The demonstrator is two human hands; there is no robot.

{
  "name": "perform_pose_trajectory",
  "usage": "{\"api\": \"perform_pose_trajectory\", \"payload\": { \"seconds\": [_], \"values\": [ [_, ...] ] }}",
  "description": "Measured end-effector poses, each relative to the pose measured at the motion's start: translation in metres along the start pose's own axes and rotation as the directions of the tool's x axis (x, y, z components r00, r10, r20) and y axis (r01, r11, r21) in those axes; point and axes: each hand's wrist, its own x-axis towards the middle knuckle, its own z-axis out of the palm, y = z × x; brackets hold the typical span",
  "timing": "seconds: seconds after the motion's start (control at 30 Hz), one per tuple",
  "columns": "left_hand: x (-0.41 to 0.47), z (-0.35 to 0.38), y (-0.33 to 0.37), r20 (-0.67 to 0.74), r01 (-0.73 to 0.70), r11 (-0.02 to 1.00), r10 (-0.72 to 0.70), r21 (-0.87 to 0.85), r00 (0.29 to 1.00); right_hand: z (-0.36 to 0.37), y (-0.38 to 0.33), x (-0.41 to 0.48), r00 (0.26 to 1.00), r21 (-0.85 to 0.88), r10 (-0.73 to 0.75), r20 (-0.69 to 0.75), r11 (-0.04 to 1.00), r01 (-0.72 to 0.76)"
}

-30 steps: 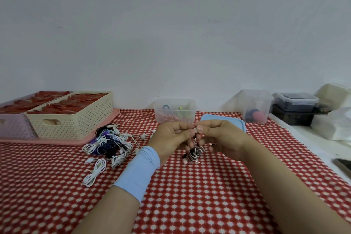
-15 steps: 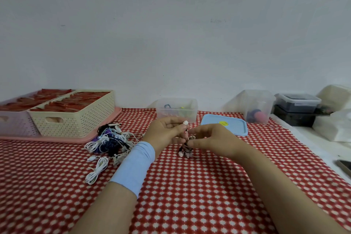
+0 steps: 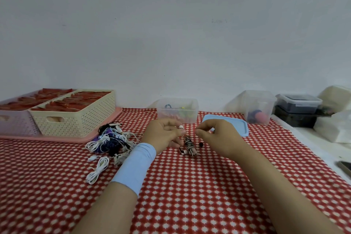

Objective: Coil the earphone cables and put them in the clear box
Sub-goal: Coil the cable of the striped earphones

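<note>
head | left hand [image 3: 165,135] pinching the top of the coiled earphone [image 3: 190,145], coil dangling below | right hand [image 3: 218,137] curled just beside it, can't tell if it's holding anything | box [image 3: 177,99] right behind

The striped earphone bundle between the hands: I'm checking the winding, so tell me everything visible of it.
The earphone bundle is thin cable, dark and pale, wound into a tight elongated coil. It hangs roughly upright from the left hand, which pinches a white end at its top; its lower end is at or just above the red checked tablecloth. A black bud sticks out on its right. The right hand is close beside it; contact is unclear.
</note>
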Motion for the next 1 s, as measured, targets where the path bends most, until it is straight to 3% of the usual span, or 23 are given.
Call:
{"api": "perform_pose_trajectory", "payload": {
  "seconds": [0.2, 0.43, 0.57, 0.77, 1.0],
  "values": [
    [0.002, 0.0, -0.001, -0.08, 0.003, 0.998, 0.002, 0.069, 0.997, 0.007, -0.011, -0.004, 0.979, -0.11, -0.156, 0.132, 0.979, 0.171],
    [0.005, -0.004, -0.005, -0.073, -0.016, 0.991, 0.026, 0.131, 0.997, 0.016, -0.016, -0.001, 0.957, -0.327, -0.174, 0.233, 0.913, 0.245],
    [0.009, -0.007, -0.009, -0.097, -0.032, 0.972, 0.056, 0.233, 0.994, 0.017, -0.016, -0.001, 0.96, -0.34, -0.156, 0.233, 0.911, 0.231],
    [0.011, -0.007, -0.012, -0.009, -0.085, 0.86, 0.103, 0.503, 0.995, 0.019, -0.018, 0.002, 0.931, -0.377, -0.202, 0.303, 0.872, 0.312],
    [0.008, -0.013, -0.009, 0.013, -0.126, 0.832, 0.141, 0.54, 0.99, 0.026, -0.022, 0.002, 0.917, -0.419, -0.232, 0.324, 0.834, 0.359]
  ]
}}
